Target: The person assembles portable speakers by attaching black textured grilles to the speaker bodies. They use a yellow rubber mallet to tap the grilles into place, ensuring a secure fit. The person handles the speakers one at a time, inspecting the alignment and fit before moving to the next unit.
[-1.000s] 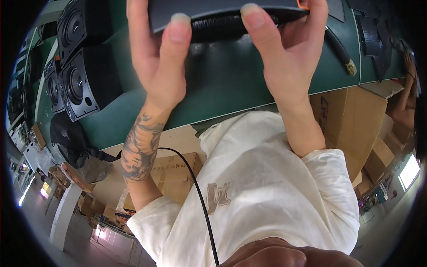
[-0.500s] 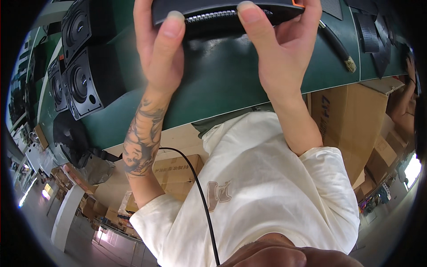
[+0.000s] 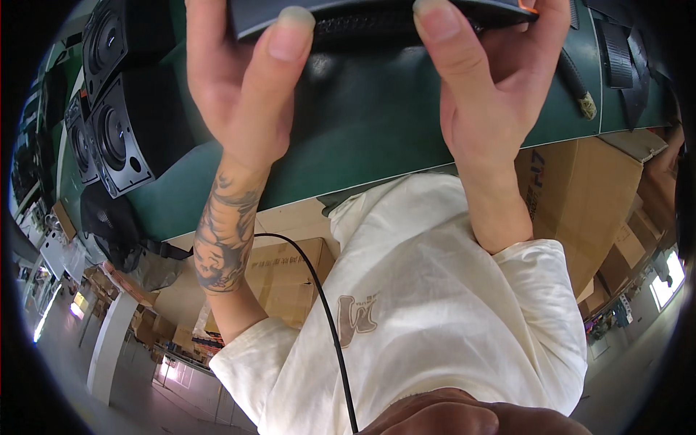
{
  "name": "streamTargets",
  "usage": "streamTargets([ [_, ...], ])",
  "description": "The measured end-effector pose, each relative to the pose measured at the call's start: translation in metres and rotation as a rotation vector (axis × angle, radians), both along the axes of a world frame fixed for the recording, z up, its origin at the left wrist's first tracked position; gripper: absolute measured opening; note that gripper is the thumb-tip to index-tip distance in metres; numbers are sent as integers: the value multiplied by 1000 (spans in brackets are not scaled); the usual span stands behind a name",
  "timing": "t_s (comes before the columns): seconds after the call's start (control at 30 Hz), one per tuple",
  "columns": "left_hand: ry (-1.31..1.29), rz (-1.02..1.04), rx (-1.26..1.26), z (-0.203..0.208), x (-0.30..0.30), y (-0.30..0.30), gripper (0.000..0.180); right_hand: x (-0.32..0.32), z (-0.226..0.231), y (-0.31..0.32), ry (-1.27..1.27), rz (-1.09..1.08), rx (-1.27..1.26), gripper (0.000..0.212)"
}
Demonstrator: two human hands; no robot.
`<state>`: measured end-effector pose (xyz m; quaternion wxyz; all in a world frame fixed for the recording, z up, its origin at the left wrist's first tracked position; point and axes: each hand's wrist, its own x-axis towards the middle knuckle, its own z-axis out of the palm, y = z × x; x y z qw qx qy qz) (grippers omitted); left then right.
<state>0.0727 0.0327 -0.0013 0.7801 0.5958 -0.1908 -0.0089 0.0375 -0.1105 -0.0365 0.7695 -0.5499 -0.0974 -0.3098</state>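
At the top of the view I hold a black panel [image 3: 362,10] up above the green bench, one hand at each side. A strip of perforated mesh shows along its near edge, and there is an orange bit by its right corner. The far part of the panel is cut off by the frame. My left hand [image 3: 246,80] grips the left end, thumb on the near edge. My right hand [image 3: 487,83] holds the right end in the same way, fingers wrapped behind.
Several black loudspeakers [image 3: 116,138] stand at the left of the green bench [image 3: 362,130]. A black-handled brush-like tool [image 3: 576,83] and dark mesh panels [image 3: 620,61] lie at the right. Cardboard boxes [image 3: 580,196] stand below the bench edge. A black cable [image 3: 322,293] crosses my shirt.
Both hands have moved slightly apart and closer to the camera with the panel. It now looks larger, and the mesh strip is darker and seen at a different tilt.
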Motion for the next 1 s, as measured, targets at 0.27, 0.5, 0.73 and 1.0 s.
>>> streamTargets([
  [0.27,-75,86,0,-9,11,6,76,-2,9,8,81,-73,46,81],
  [0.5,-292,27,116,-22,32,28,63,-4,33,11,300,-132,-31,74],
  [0.73,-489,-6,324,-25,43,47,55,5,45,-49,359,-141,-769,85],
  [1.0,-465,103,269,-32,37,38,40,8,43,-46,315,-1,-679,80],
])
